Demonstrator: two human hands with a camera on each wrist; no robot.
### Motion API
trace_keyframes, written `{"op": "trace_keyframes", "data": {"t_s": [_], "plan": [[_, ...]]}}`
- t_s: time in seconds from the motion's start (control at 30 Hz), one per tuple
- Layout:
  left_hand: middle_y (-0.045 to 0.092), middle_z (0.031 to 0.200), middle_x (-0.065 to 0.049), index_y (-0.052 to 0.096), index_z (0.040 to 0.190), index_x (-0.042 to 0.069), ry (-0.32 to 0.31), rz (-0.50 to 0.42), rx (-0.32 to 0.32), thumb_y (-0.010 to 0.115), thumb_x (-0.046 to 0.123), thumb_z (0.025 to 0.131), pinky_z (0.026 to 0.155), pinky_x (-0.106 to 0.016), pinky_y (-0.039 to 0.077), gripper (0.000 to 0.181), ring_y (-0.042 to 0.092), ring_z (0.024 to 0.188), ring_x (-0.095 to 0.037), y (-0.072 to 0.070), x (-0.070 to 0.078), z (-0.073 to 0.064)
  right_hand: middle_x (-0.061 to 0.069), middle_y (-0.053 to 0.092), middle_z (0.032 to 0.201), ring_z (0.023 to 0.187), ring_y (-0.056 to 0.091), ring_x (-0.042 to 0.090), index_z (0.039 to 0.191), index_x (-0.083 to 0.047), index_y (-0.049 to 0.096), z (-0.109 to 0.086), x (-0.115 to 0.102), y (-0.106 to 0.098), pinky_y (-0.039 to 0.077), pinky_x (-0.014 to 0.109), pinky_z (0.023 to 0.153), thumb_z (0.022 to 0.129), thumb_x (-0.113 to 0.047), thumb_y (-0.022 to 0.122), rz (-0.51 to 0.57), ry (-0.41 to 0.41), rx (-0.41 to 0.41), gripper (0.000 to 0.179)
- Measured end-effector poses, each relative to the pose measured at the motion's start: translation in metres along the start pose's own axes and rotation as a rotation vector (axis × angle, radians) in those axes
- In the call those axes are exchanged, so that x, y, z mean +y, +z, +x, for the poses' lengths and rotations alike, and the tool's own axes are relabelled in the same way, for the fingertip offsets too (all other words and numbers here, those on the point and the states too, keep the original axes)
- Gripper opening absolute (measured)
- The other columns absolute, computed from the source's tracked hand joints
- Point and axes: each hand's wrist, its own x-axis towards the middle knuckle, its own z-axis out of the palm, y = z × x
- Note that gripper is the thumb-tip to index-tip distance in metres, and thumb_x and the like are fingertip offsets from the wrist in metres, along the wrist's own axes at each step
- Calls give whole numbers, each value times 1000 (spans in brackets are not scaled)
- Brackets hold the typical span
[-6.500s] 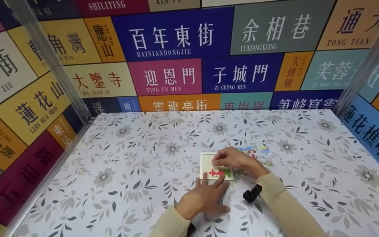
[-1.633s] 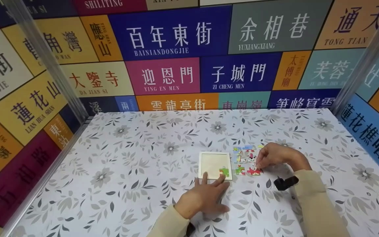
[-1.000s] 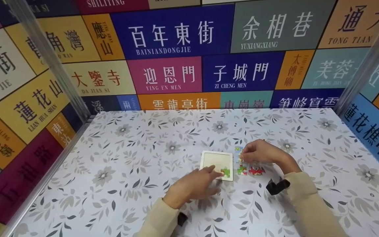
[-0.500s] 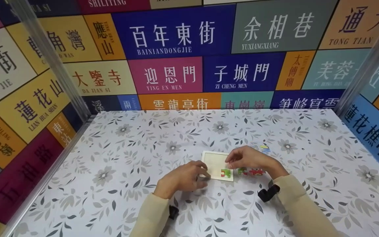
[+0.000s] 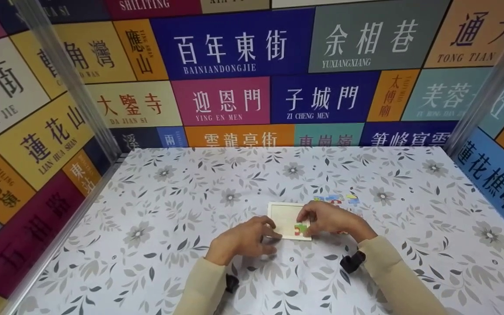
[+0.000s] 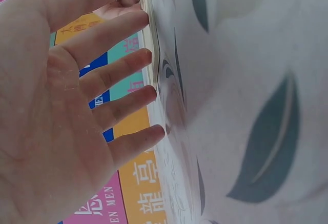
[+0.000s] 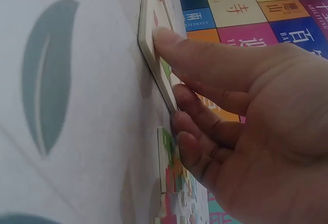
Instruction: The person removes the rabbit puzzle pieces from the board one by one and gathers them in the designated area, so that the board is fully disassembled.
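A pale square puzzle frame (image 5: 284,214) lies on the table, with a green, red and white jigsaw piece (image 5: 301,228) in its near right corner. My left hand (image 5: 245,238) rests at the frame's near left corner, fingertips right at its rim; in the left wrist view its fingers (image 6: 123,75) are spread and nearly straight. My right hand (image 5: 333,218) is at the frame's right side. Its thumb and index finger bracket the jigsaw piece, the thumb (image 7: 195,49) laid over the frame in the right wrist view. The right hand hides part of the frame's right rim.
Several loose jigsaw pieces (image 5: 335,200) lie right of the frame, partly covered by my right hand. In the right wrist view, loose pieces (image 7: 177,178) lie flat near the frame's edge. A floral cloth (image 5: 182,218) covers the table; walls with printed street names (image 5: 234,48) stand behind.
The red pieces seen earlier in the frame were lifted out to the right. My left hand has shifted to the near left corner; my right hand has moved left from the loose pieces onto the frame.
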Motion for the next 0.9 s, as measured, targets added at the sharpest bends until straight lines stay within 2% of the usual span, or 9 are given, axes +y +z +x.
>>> {"op": "trace_keyframes", "data": {"t_s": [0.23,0.43,0.57,0.73,0.9], "plan": [[55,141,1,70,129,24,8,2,-3,73,31,89,108,-31,45,41,53,126,-15,0,-1,1,7,67,100,85,54,14,104,-8,73,1,-3,1,46,29,78,79,-8,83,-12,12,5,27],[52,144,1,68,131,22,7,-28,-24,74,30,88,105,-29,47,44,56,120,-13,0,-1,1,6,68,94,81,54,12,99,-8,72,0,-3,1,46,26,74,81,-6,80,-26,-34,0,20],[50,146,3,67,133,24,-18,-51,-43,74,33,88,104,-30,47,46,57,117,-13,0,-1,1,8,68,92,80,56,12,96,-6,71,0,-4,0,47,26,74,84,-5,77,5,-29,5,13],[49,146,4,66,134,25,-34,-52,-52,75,34,88,105,-30,47,48,57,117,-12,0,0,1,14,69,98,84,57,13,105,0,69,0,-3,-1,48,27,76,85,-2,75,71,-19,16,20],[48,146,3,66,134,24,-31,-60,-50,76,34,87,105,-30,47,49,57,117,-12,0,1,1,6,67,89,76,55,12,103,-4,72,-1,-4,-3,46,24,66,88,-7,74,106,24,2,16]]}}
